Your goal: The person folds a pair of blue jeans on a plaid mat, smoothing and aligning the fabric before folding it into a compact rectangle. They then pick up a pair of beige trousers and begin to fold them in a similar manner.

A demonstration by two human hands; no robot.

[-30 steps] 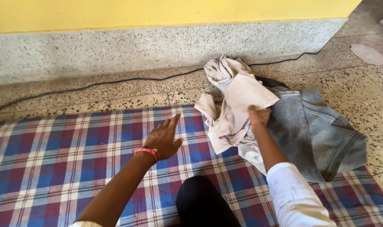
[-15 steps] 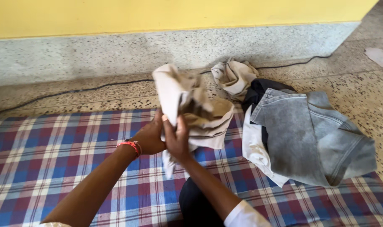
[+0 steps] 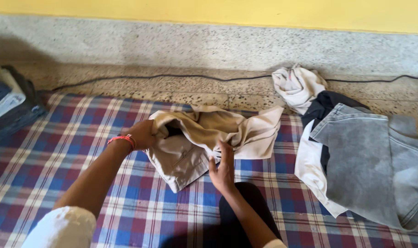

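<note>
Beige trousers (image 3: 209, 138) lay crumpled on plaid mat (image 3: 71, 156), in front of my knee. Judged cloth light, soft, limp, non-slippery, not fragile; best grip at waistband edge or seams, 2 points, to keep it from sagging. My left hand (image 3: 142, 134) was clenched on bunched waist end, at trousers' left. My right hand (image 3: 222, 165) was open, fingers pressed flat on fold near middle. Grey garment (image 3: 369, 165) lay apart, right.
</note>
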